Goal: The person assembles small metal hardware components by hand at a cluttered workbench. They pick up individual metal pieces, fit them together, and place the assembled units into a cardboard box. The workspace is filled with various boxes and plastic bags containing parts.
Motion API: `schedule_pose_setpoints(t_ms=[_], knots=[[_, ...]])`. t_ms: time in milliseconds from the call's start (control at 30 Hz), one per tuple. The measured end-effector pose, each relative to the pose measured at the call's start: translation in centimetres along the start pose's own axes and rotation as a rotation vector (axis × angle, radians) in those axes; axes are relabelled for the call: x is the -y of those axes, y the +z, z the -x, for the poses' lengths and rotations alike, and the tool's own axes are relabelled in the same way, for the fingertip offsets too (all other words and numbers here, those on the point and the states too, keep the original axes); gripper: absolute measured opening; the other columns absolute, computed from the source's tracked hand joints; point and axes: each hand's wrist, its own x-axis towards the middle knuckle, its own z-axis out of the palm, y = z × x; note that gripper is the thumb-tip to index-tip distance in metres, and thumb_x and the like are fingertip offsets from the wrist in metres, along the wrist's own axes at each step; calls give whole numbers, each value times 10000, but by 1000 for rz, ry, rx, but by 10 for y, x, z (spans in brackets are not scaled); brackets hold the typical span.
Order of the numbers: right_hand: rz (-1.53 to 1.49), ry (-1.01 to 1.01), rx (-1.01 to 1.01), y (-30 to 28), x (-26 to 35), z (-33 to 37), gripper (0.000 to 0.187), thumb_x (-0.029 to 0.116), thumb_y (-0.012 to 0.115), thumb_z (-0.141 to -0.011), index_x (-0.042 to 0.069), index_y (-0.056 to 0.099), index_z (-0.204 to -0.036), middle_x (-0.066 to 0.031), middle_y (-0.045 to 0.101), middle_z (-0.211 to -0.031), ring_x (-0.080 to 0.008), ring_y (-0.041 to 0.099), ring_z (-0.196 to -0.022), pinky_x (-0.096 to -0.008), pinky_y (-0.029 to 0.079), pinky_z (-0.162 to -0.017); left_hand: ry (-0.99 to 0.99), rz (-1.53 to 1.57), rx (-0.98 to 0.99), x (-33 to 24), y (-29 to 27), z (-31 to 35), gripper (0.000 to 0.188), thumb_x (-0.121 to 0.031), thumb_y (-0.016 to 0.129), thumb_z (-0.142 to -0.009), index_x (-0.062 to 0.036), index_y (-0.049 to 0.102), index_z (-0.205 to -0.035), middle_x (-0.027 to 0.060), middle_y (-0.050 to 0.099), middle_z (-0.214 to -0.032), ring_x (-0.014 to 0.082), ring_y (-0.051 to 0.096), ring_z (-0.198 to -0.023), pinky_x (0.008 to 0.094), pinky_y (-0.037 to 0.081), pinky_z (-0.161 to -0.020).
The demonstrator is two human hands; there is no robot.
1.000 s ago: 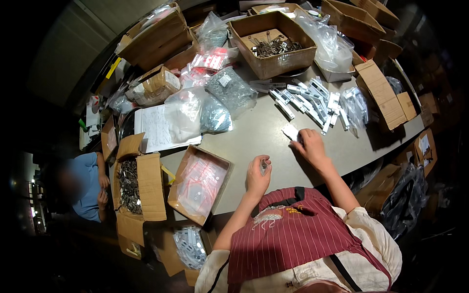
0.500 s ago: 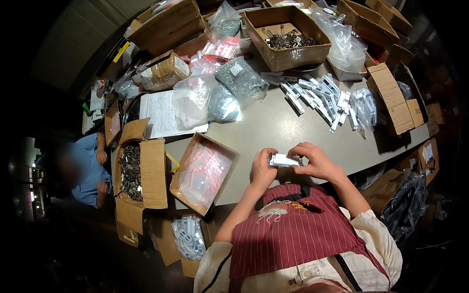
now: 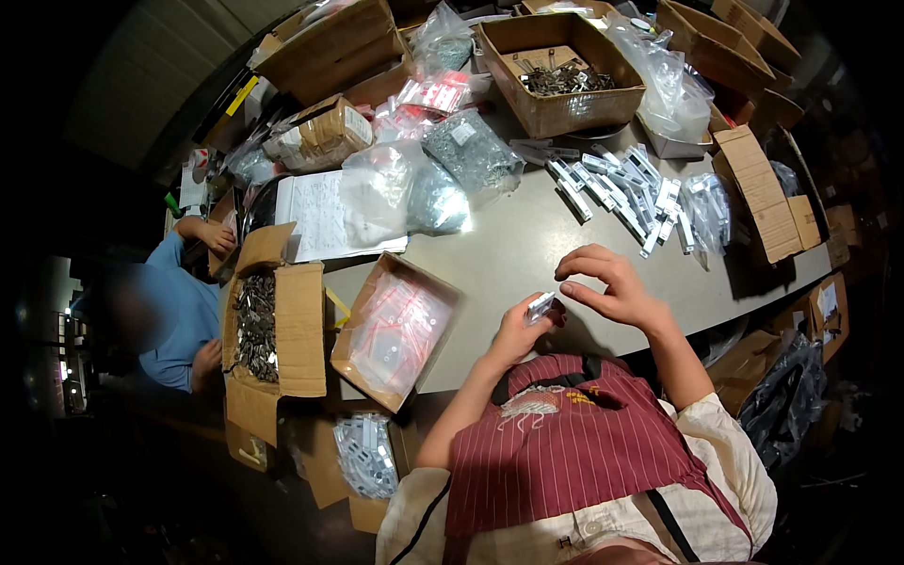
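My left hand [image 3: 516, 336] is closed around a small white-and-silver metal piece [image 3: 540, 307], whose upper end shows above the fingers. Its exact kind is unclear. Just to the right, my right hand [image 3: 617, 290] hovers over the table edge, apart from the piece, fingers curved and spread with nothing visible in them. Farther off on the grey table [image 3: 499, 254] lies a loose pile of similar long white-and-silver pieces [image 3: 617, 188]. A clear bag [image 3: 706, 212] with more such pieces sits at the pile's right.
Left of my hands stand a shallow carton of clear zip bags [image 3: 395, 334] and an open carton of dark metal parts [image 3: 254, 325]. Another carton of metal parts [image 3: 556, 108] stands at the back. Filled plastic bags [image 3: 438, 198] lie beside papers [image 3: 306, 212]. A co-worker [image 3: 184, 320] is at far left.
My right hand has let go of the piece and lifted away to the upper right. My left hand has turned the piece more upright. The co-worker's arm has reached farther forward.
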Motion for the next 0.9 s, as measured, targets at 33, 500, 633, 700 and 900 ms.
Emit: schedule_pose_setpoints(t_ms=[33, 500, 633, 700, 900], knots=[[5, -75, -34, -4, 3, -1, 171, 131, 732, -907, 17, 728, -1034, -123, 712, -1024, -306, 680, -954, -391, 541, -852, 3, 71, 47, -10, 2, 3, 231, -54, 648, -979, 12, 622, -1199, 69, 716, -1040, 153, 680, -977, 288, 522, -889], [108, -280, 174, 2, 17, -5, 180, 93, 685, -777, 59, 736, -946, -119, 652, -1225, -361, 495, -1320, -482, 406, -1112, -13, -31, 210, -7, -9, -6, 356, 24, 624, -885, 16, 623, -1241, 60, 660, -1161, 135, 631, -1078, 276, 514, -905], [-58, -127, 185, 13, -1, 0, 131, 107, 685, -856, 36, 715, -962, -139, 657, -1224, -335, 600, -1203, -446, 491, -1007, 7, 106, 180, -23, -6, 1, 356, -37, 653, -932, 13, 630, -1284, 55, 669, -1155, 123, 631, -1031, 261, 509, -875], [-202, 113, 146, 10, 9, 3, 126, 112, 680, -892, 22, 705, -976, -150, 662, -1216, -315, 656, -1115, -417, 541, -923, -6, 201, 99, -45, 1, 11, 348, -69, 662, -962, 15, 638, -1299, 47, 682, -1128, 117, 637, -1004, 257, 508, -874], [-114, 52, -177, 7, 3, -2, 122, 73, 741, -890, -13, 693, -963, -130, 716, -908, -259, 716, -829, -346, 565, -758, 333, -180, -291, -84, 19, 21, 263, -112, 653, -1016, 54, 703, -1214, 61, 741, -1040, 102, 673, -942, 248, 534, -838]])
